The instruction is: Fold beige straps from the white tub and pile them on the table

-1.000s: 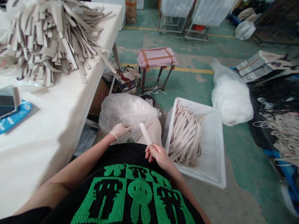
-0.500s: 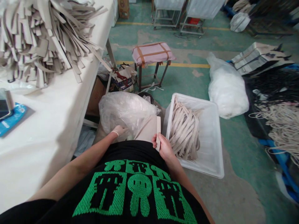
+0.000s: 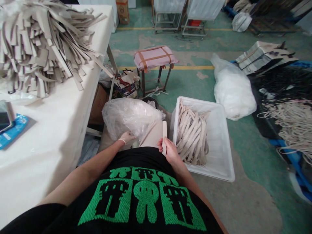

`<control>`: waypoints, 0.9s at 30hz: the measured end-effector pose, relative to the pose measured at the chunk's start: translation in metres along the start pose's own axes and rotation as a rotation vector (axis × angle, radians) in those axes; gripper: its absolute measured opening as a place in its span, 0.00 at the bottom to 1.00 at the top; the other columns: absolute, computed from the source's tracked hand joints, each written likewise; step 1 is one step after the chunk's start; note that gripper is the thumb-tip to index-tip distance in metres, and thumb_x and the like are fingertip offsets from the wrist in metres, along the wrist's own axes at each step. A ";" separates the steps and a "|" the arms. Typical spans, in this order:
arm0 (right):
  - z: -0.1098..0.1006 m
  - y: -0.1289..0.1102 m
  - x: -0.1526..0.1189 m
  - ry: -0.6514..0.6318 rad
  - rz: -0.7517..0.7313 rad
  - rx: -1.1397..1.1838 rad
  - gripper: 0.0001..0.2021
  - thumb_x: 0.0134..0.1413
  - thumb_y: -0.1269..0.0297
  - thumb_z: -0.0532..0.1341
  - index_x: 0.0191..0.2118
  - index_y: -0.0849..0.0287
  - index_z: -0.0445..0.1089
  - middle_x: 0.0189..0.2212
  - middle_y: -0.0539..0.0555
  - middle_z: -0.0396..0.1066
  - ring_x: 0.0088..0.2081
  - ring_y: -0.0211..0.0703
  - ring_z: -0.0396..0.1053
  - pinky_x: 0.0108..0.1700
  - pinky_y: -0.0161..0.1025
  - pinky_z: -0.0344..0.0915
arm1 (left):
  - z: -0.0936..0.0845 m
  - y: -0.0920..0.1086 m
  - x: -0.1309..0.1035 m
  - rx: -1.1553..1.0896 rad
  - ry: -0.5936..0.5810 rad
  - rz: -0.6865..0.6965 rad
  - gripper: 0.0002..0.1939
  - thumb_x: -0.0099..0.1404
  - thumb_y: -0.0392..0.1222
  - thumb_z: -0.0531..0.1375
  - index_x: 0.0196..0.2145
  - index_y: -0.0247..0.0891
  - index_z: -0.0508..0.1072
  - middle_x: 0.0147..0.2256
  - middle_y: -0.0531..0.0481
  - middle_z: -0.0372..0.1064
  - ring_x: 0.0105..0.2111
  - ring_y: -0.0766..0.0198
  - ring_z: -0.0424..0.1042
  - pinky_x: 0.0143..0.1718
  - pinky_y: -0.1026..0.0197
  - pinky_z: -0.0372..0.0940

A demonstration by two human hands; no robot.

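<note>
My right hand [image 3: 170, 150] is closed around the lower part of a flat beige fabric strip [image 3: 164, 135], which stands up in front of my waist. Just left of that strip, a beige cloth-covered surface [image 3: 153, 134] slopes over my lap. At the near side of a crumpled clear plastic bag [image 3: 131, 112], my left hand [image 3: 127, 137] has its fingers stretched to the right; whether they touch the bag is unclear. Close by on the right, a white plastic bin [image 3: 220, 146] holds a bundle of long beige strips [image 3: 192, 136].
A white table [image 3: 58, 130] runs along my left, bearing a large heap of beige strips [image 3: 46, 48] and a blue packet [image 3: 14, 131]. Ahead stands a pink-padded stool [image 3: 156, 58]. A filled white bag [image 3: 235, 94] and piled cords [image 3: 292, 130] lie to the right.
The view has shifted slightly. My left hand has moved a little to the right beside the plastic bag. My right hand still grips the fabric strip.
</note>
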State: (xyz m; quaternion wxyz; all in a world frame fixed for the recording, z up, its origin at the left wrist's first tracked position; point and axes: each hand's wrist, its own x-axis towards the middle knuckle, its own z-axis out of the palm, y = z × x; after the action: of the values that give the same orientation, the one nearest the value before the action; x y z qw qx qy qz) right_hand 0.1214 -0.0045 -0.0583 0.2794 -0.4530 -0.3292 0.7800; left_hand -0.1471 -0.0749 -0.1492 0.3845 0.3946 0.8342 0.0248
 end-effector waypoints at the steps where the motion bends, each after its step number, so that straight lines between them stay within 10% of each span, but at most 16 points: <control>1: 0.001 0.000 0.001 -0.003 0.004 0.000 0.26 0.41 0.39 0.71 0.29 0.60 0.71 0.23 0.52 0.72 0.19 0.34 0.62 0.20 0.33 0.60 | 0.000 0.003 -0.001 0.021 -0.011 0.007 0.19 0.66 0.49 0.64 0.49 0.33 0.75 0.48 0.42 0.75 0.47 0.53 0.74 0.50 0.50 0.69; 7: 0.005 -0.003 0.001 -0.002 0.016 -0.042 0.28 0.39 0.37 0.70 0.30 0.61 0.71 0.23 0.53 0.73 0.18 0.34 0.63 0.19 0.32 0.60 | -0.012 0.024 -0.003 0.094 -0.047 0.039 0.14 0.65 0.47 0.60 0.29 0.38 0.80 0.32 0.40 0.79 0.41 0.49 0.78 0.42 0.59 0.65; 12: 0.002 -0.005 0.005 -0.028 0.016 -0.041 0.25 0.43 0.40 0.69 0.29 0.61 0.71 0.23 0.52 0.73 0.18 0.32 0.61 0.19 0.32 0.59 | -0.064 0.019 -0.028 0.006 0.008 0.068 0.14 0.65 0.45 0.58 0.30 0.38 0.81 0.29 0.41 0.79 0.36 0.51 0.79 0.38 0.60 0.66; 19: 0.052 -0.031 0.015 -0.404 0.302 -0.029 0.21 0.63 0.48 0.59 0.35 0.63 0.74 0.26 0.52 0.73 0.14 0.25 0.45 0.17 0.28 0.52 | -0.139 0.051 -0.125 -0.589 0.559 0.293 0.22 0.64 0.57 0.60 0.43 0.38 0.83 0.39 0.46 0.82 0.40 0.56 0.79 0.46 0.60 0.69; 23: 0.097 -0.043 0.010 -0.655 0.464 -0.063 0.30 0.71 0.44 0.45 0.38 0.64 0.75 0.30 0.55 0.76 0.14 0.25 0.39 0.17 0.29 0.53 | -0.139 0.066 -0.170 -0.537 0.689 0.548 0.18 0.67 0.54 0.60 0.43 0.41 0.83 0.42 0.46 0.81 0.41 0.57 0.78 0.48 0.58 0.69; 27: 0.118 -0.051 0.011 -0.583 0.421 -0.045 0.30 0.68 0.40 0.49 0.34 0.63 0.74 0.26 0.51 0.73 0.15 0.26 0.39 0.16 0.29 0.49 | -0.125 0.061 -0.187 -0.199 0.695 0.801 0.14 0.70 0.50 0.59 0.47 0.47 0.82 0.35 0.48 0.81 0.33 0.61 0.76 0.40 0.59 0.68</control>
State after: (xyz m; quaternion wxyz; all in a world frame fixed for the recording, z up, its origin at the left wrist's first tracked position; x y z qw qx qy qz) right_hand 0.0185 0.0047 0.0188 -0.0028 -0.2755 -0.3115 0.9094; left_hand -0.1169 -0.1270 0.0759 0.0816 0.6118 0.6901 0.3778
